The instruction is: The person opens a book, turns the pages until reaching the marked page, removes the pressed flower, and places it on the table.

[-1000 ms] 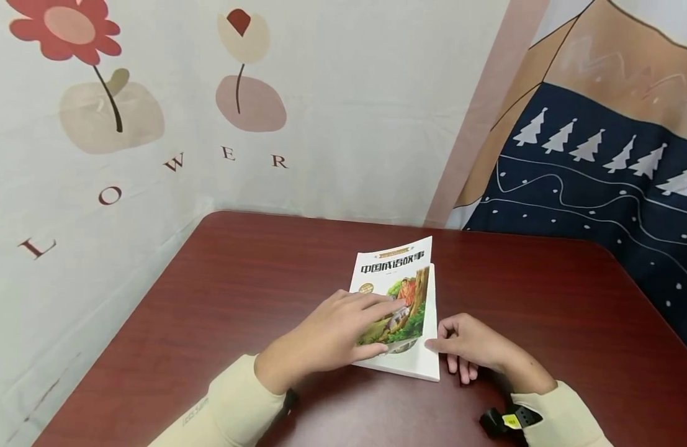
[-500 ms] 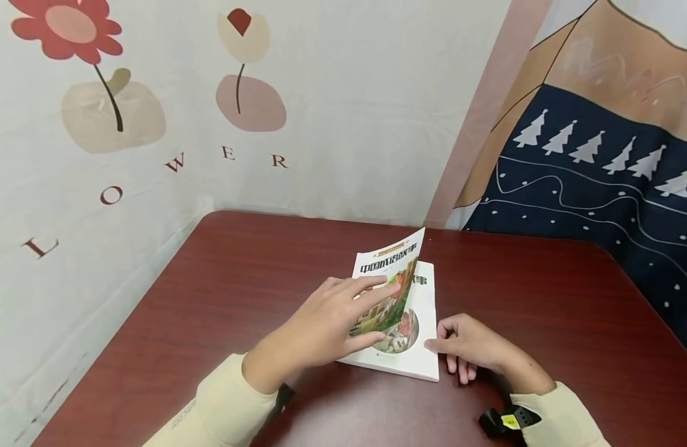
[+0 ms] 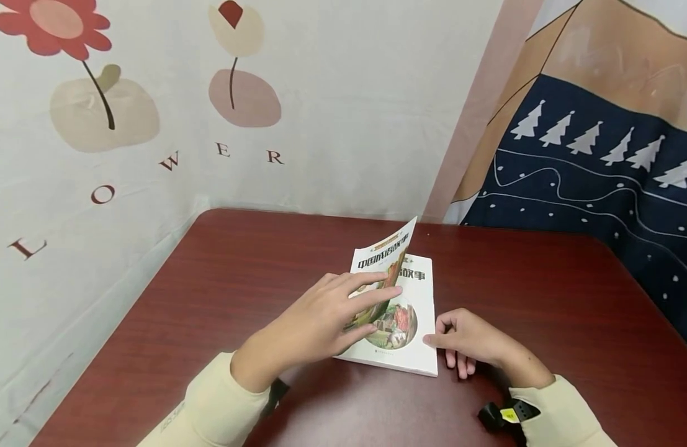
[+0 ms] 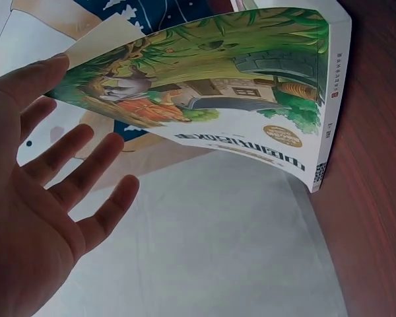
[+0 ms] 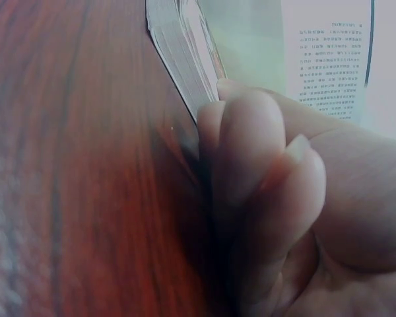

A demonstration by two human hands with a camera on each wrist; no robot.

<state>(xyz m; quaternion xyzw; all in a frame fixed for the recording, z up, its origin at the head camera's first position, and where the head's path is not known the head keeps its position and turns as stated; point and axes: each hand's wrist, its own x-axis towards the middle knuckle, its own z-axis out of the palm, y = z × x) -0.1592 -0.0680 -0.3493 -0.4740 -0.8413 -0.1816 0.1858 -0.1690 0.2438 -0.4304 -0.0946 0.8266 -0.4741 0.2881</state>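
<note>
A paperback book (image 3: 424,310) lies on the table, its illustrated front cover (image 3: 377,254) raised and bent toward the left. Beneath the cover shows a white page with a round picture and a title. My left hand (image 3: 315,316) is at the raised cover with fingers spread; in the left wrist view its thumb (image 4: 49,76) touches the cover's edge. On the book's right side, my right hand (image 3: 474,341) pinches the lower edge, thumb on top and the other fingers curled. The right wrist view has this thumb over the page edges (image 5: 185,53); the index fingertip is partly hidden.
The dark red table (image 3: 237,267) extends around the book on all sides. Behind it hang a white cloth (image 3: 365,124) with flower prints and a dark blue cloth (image 3: 589,186) with tree prints. A black strap (image 3: 507,415) sits on the right wrist.
The front cover has lifted further and swung left, uncovering more of the page below. My left hand has shifted left with it. My right hand has stayed at the book's edge.
</note>
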